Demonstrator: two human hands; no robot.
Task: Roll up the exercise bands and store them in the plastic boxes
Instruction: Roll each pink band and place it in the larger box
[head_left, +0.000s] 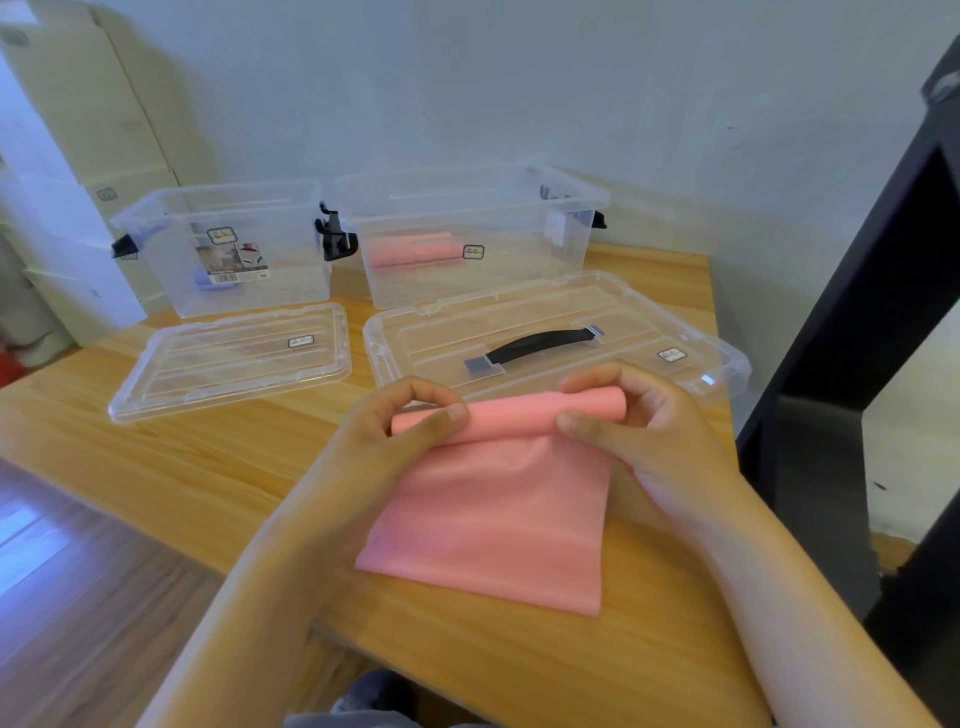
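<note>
- Pink flat elastic exercise band (493, 525) lies on the light wooden bench (156, 467). Its far end is wound into a tight roll and its near part is spread flat.
- Left-hand grip (410, 415): thumb and curled fingers pinch the roll's left end.
- Right-hand grip (639, 421): pinches the roll's right end the same way.
- Right clear plastic box (566, 244) stands open at the back, with a rolled pink band (415, 250) inside.
- Left clear plastic box (171, 249) stands open beside it and holds something pale purple, too blurred to name.
- Plain clear lid (234, 358) lies flat before the left box.
- Clear lid with black handle (535, 344) lies just beyond the roll.
</note>
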